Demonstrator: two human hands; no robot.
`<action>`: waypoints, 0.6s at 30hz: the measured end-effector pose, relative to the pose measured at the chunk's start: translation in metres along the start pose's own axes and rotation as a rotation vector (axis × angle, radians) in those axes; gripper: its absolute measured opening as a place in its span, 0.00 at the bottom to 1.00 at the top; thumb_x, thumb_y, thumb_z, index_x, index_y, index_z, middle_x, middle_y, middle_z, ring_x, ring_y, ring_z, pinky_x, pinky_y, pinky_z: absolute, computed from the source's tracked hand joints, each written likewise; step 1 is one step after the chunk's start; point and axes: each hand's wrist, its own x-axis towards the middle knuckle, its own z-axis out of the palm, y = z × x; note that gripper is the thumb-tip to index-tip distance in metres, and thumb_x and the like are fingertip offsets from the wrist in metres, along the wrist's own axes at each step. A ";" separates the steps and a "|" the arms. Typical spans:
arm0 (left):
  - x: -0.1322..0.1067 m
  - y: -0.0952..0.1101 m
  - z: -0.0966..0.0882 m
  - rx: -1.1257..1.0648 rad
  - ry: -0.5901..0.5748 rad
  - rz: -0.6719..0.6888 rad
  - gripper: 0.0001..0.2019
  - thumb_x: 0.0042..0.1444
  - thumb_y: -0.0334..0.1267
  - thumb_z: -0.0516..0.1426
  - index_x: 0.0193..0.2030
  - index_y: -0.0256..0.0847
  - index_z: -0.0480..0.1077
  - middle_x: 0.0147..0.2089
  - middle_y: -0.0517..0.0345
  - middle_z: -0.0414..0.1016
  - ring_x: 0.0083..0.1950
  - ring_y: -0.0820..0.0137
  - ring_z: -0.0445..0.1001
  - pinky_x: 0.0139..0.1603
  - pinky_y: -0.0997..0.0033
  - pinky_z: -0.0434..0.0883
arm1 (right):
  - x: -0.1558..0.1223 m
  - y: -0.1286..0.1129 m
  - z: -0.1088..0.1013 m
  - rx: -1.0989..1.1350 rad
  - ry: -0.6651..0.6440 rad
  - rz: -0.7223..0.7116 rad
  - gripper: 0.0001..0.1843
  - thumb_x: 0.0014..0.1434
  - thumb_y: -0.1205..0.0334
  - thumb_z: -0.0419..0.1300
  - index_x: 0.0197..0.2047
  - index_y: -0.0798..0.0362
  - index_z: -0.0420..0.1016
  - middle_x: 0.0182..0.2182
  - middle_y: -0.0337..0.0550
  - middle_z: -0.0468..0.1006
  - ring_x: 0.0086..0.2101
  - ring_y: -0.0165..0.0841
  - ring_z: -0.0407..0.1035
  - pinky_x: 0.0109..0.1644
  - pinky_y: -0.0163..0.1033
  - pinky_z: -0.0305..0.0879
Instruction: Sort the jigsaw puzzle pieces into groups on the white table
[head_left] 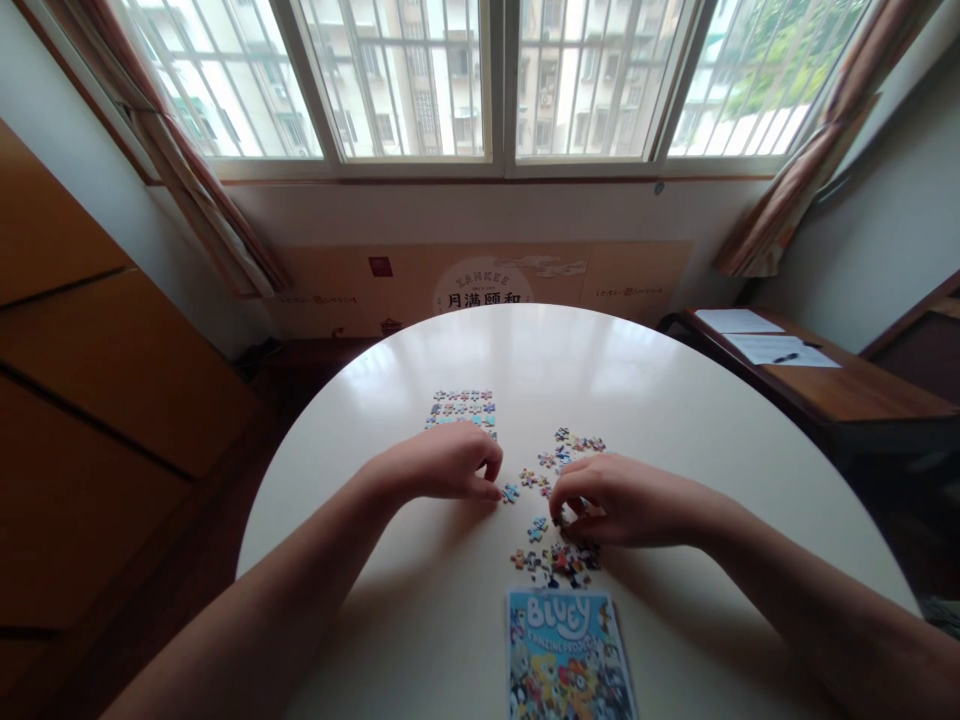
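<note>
My left hand rests on the round white table, fingers curled, its fingertips touching a small blue jigsaw piece. Just behind that hand lies a joined block of puzzle pieces. My right hand is curled in a pinch over the loose pieces; what its fingers hold is hidden. More loose pieces lie scattered behind it. A blue picture card with cartoon figures lies at the near edge.
A wooden side table with white papers and a pen stands at the right. Wooden cabinets fill the left. A barred window with curtains and a printed cardboard panel are beyond the table.
</note>
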 end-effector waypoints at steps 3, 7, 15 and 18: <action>0.003 0.002 0.003 -0.002 -0.004 -0.001 0.08 0.55 0.44 0.63 0.33 0.43 0.77 0.31 0.59 0.75 0.32 0.70 0.69 0.33 0.68 0.61 | 0.000 0.001 0.000 0.014 0.001 0.006 0.11 0.53 0.75 0.62 0.38 0.51 0.77 0.31 0.35 0.74 0.31 0.26 0.66 0.37 0.33 0.61; 0.009 0.009 0.010 0.037 0.037 -0.006 0.06 0.56 0.42 0.62 0.33 0.43 0.77 0.33 0.58 0.77 0.34 0.69 0.70 0.34 0.68 0.62 | -0.003 0.003 -0.002 0.053 -0.018 -0.033 0.09 0.51 0.76 0.61 0.33 0.52 0.74 0.29 0.34 0.73 0.31 0.26 0.66 0.37 0.33 0.61; 0.007 0.036 0.017 0.037 0.245 0.101 0.06 0.61 0.39 0.61 0.37 0.42 0.78 0.36 0.57 0.78 0.36 0.70 0.73 0.37 0.69 0.65 | -0.011 0.004 -0.012 0.022 0.090 0.018 0.07 0.54 0.73 0.60 0.33 0.52 0.73 0.29 0.34 0.75 0.31 0.27 0.67 0.37 0.34 0.63; 0.003 0.050 0.017 -0.087 0.297 0.151 0.09 0.62 0.43 0.61 0.45 0.43 0.78 0.39 0.57 0.79 0.36 0.70 0.74 0.38 0.70 0.68 | -0.009 0.003 -0.011 -0.014 0.178 0.096 0.05 0.55 0.71 0.61 0.34 0.51 0.75 0.27 0.34 0.75 0.28 0.27 0.68 0.33 0.33 0.62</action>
